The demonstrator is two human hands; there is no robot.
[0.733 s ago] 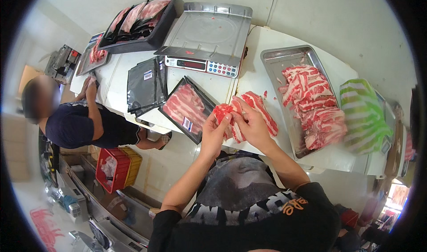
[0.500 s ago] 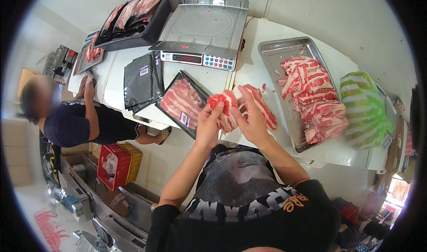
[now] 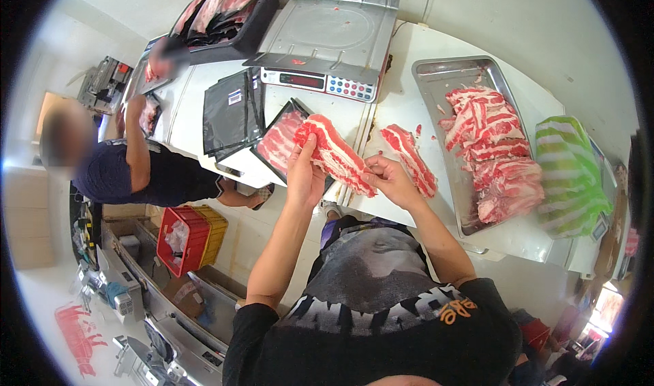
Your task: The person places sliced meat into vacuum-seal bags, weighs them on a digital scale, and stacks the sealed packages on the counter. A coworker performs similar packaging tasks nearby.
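Observation:
A long slice of streaky red-and-white meat [image 3: 335, 153] is stretched between my two hands above the table's front edge. My left hand [image 3: 304, 180] grips its left part, thumb on top. With thumb and fingers pinched, my right hand [image 3: 391, 183] holds its lower right end. Partly hidden under the slice, a black tray [image 3: 262, 156] holds flat meat slices. Just right of my right hand, another streaky meat piece [image 3: 411, 160] lies on the white table. Further right, a metal tray [image 3: 428, 100] carries a heap of meat slices [image 3: 485, 137].
A scale [image 3: 334, 32] with a metal pan stands at the back, left of centre. Black packaging sheets [image 3: 228, 117] lie before it, beside a black crate [image 3: 231, 47] of packed meat. A green-striped bag [image 3: 569, 171] sits at the right. A co-worker [image 3: 136, 171] stands at the left.
The bunched, folded meat in my hands is now spread out lengthwise. My right hand has moved down to its end. The co-worker's arm has shifted, and the whole view has swung slightly.

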